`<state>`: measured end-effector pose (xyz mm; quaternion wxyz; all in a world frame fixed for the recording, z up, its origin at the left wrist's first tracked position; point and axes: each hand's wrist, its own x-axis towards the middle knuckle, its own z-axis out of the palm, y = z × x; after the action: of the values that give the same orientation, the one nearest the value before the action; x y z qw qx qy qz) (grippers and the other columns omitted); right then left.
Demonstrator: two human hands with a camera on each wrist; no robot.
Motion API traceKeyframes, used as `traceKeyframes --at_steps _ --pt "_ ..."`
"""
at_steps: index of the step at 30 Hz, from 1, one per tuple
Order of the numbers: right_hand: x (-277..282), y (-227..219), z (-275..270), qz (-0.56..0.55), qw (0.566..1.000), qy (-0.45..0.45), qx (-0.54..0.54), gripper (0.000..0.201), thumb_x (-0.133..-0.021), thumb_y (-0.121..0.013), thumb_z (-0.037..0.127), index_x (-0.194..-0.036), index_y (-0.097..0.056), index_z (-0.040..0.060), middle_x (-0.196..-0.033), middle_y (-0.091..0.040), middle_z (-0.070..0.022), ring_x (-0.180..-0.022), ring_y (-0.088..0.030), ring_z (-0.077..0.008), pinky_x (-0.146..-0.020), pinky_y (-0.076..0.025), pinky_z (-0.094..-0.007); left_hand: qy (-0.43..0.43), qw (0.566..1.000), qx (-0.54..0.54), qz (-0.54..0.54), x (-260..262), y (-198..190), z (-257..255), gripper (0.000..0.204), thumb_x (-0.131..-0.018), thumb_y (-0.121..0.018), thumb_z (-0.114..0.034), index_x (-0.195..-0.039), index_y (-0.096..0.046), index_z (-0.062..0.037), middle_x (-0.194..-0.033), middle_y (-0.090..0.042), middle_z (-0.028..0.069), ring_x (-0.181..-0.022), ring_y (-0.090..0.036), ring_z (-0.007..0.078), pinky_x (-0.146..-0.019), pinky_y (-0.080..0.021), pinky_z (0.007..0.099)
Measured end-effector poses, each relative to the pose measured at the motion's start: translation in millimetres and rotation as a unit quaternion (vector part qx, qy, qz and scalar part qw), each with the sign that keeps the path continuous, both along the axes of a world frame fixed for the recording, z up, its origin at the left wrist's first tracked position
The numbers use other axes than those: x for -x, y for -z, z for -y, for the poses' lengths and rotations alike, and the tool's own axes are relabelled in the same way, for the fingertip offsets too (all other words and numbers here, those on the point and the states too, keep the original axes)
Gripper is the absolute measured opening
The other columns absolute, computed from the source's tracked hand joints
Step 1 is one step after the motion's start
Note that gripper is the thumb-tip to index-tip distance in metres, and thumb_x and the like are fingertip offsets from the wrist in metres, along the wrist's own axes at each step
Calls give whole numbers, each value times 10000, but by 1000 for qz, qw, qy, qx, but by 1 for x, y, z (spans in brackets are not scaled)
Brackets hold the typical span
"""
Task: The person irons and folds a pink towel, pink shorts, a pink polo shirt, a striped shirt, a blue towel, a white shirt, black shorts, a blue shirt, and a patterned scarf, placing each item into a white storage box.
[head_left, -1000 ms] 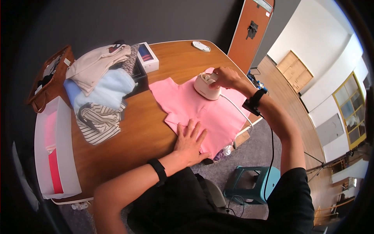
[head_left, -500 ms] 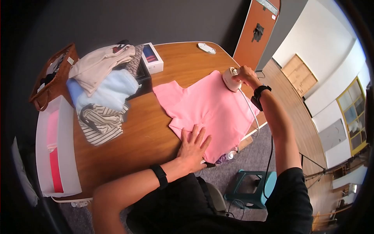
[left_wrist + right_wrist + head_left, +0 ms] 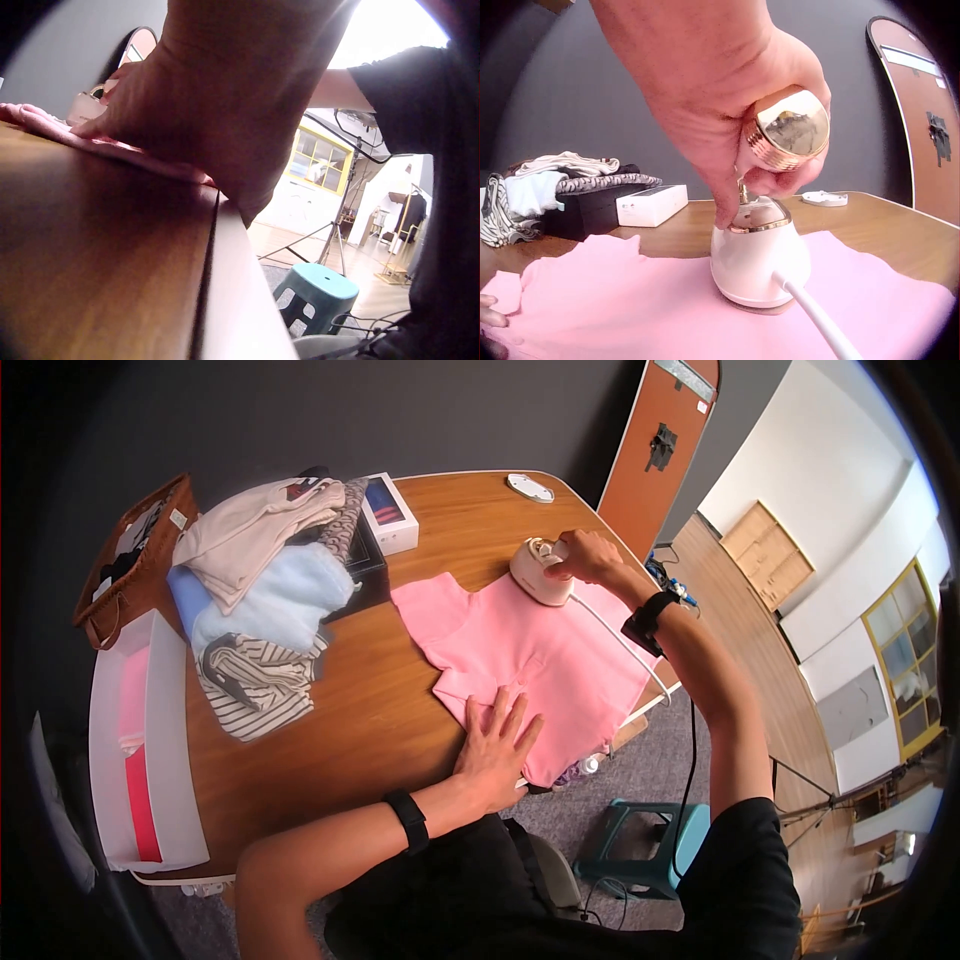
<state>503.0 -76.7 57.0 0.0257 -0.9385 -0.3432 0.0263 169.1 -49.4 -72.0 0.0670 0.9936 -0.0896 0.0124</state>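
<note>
A pink T-shirt [image 3: 560, 660] lies spread over the right part of the wooden table [image 3: 360, 735]. On its upper part sits a small white iron [image 3: 541, 574] with gold trim. My right hand [image 3: 592, 556] grips the iron's handle [image 3: 789, 131], fingers curled around it. From the iron's base a white cord [image 3: 821, 322] runs off toward the table's edge. My left hand [image 3: 495, 745] rests flat on the shirt's near edge, fingers spread. In the left wrist view that hand [image 3: 210, 97] leans at the table's rim.
At left are a pile of folded clothes [image 3: 265, 595], a brown basket [image 3: 135, 565] and a translucent bin [image 3: 170, 760]. A white box [image 3: 392, 515] stands behind, and a white tray [image 3: 530, 488] lies at the far corner. A teal stool [image 3: 650, 850] is below the table.
The iron, in my right hand, slid right to the shirt's far right edge, then back left across it. My left hand stays on the near edge of the shirt.
</note>
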Motion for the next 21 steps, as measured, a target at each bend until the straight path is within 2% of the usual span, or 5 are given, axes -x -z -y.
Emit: traceKeyframes --at_steps 7,8,12,18,21 --pt "-58 6 7 1 999 49 -23 566 -716 -875 472 -1133 -736 114 -805 -741 -70 -595 -704 -193 -592 -559 -355 -1 1000 7 2 0 -1 0 1079 -791 -781 -540 -1632 -293 -72 -1678 -179 287 -1561 -50 524 -1143 -126 801" --pt "-55 -2 8 -29 995 93 -15 537 -689 -878 455 -1074 -774 96 -963 -780 -105 -791 -767 -232 -771 -598 -356 -1 1000 11 3 0 -1 0 1076 -792 -781 -537 -1631 -295 -71 -1677 -180 288 -1561 -51 525 -1142 -126 802" --pt "-96 11 16 26 993 118 -18 607 -678 -881 454 -1144 -772 81 -1107 -768 -148 -1052 -744 -309 -892 -587 -407 2 1000 9 -3 0 -4 0 1077 -786 -786 -536 -1627 -304 -67 -1675 -180 294 -1558 -58 528 -1139 -131 803" --pt "-114 19 26 117 987 108 -13 556 -701 -886 418 -1121 -760 74 -960 -778 -130 -836 -772 -274 -760 -608 -395 5 1000 12 6 0 -2 1 1085 -773 -789 -546 -1622 -315 -64 -1672 -185 299 -1555 -67 533 -1132 -145 804" --pt "-114 17 22 173 982 71 16 558 -654 -888 386 -1108 -756 89 -1028 -773 -151 -967 -758 -320 -866 -605 -431 3 1000 13 13 -1 -2 0 1083 -774 -785 -550 -1620 -318 -63 -1670 -191 300 -1554 -73 534 -1127 -154 805"
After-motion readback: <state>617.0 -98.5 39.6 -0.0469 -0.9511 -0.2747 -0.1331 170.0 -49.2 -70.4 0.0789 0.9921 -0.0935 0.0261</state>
